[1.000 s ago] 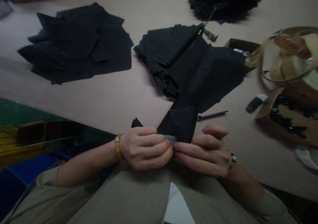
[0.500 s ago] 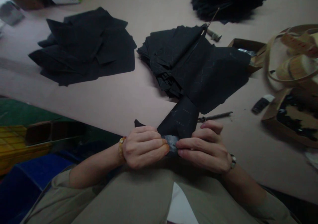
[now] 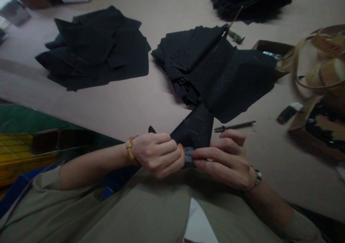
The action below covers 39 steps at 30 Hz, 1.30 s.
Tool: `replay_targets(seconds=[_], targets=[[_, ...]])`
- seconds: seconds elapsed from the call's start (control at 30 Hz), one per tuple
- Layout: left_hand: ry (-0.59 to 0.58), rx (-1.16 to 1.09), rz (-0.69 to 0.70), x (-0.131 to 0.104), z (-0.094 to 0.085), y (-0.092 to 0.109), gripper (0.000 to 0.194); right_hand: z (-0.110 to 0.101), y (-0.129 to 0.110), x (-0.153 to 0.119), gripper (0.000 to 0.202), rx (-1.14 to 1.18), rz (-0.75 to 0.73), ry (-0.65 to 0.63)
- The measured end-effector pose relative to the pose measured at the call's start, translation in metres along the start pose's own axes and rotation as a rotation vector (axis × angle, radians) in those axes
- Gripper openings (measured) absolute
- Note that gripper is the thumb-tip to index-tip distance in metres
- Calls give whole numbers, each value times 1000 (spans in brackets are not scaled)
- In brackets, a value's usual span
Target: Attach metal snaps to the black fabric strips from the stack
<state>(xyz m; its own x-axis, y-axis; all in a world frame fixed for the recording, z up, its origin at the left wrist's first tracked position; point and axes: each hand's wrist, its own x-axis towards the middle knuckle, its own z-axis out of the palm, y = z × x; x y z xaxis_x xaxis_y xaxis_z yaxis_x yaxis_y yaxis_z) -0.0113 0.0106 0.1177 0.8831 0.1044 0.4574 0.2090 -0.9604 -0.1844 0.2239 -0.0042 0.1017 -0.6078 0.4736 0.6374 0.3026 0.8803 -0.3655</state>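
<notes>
A black fabric piece [image 3: 196,128] with dashed marks hangs over the table's front edge, its lower end between my hands. My left hand [image 3: 161,155] is closed on that end, fingers curled tight. From the right, my right hand [image 3: 223,159] pinches the same end between thumb and fingertips. A small grey patch [image 3: 189,153] shows between them. Just beyond lies a fanned stack of black pieces [image 3: 185,61], touching a wide black panel [image 3: 237,81]. A dark pronged tool [image 3: 237,125] rests above my right hand.
Another black pile [image 3: 94,52] lies at left, a third [image 3: 253,2] at the back. On the right are a tape roll [image 3: 326,72], a box of black parts [image 3: 304,122] and a small black-and-white object [image 3: 289,113]. A yellow crate [image 3: 16,156] stands below left.
My left hand has curled tighter and turned, and its forearm has lifted and swung outward. My right hand keeps its pinch. The whole view has shifted slightly.
</notes>
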Motion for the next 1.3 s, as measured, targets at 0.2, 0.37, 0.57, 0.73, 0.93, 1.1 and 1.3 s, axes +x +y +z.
replay_targets(seconds=[0.2, 0.37, 0.57, 0.73, 0.93, 1.1, 1.3], targets=[[42, -114, 201, 5, 2, -10, 22, 2, -1, 1, 20, 33, -23, -22], [85, -179, 275, 8, 5, -12, 26, 1, -1, 6, 22, 60, -48, -40], [136, -182, 340, 13, 5, -12, 28, -3, 3, 13, 22, 147, -104, -175], [85, -108, 316, 5, 5, -11, 25, 0, 4, 9, 15, 104, -155, -123], [22, -196, 33, -6, 0, -7, 19, 2, 1, 5, 15, 3, -135, -30], [109, -43, 286, 5, -8, -15, 32, -1, -2, 12, 14, -21, -113, -70], [38, -168, 360, 8, -10, -25, 26, -8, 0, 24, 14, -66, -144, -114]])
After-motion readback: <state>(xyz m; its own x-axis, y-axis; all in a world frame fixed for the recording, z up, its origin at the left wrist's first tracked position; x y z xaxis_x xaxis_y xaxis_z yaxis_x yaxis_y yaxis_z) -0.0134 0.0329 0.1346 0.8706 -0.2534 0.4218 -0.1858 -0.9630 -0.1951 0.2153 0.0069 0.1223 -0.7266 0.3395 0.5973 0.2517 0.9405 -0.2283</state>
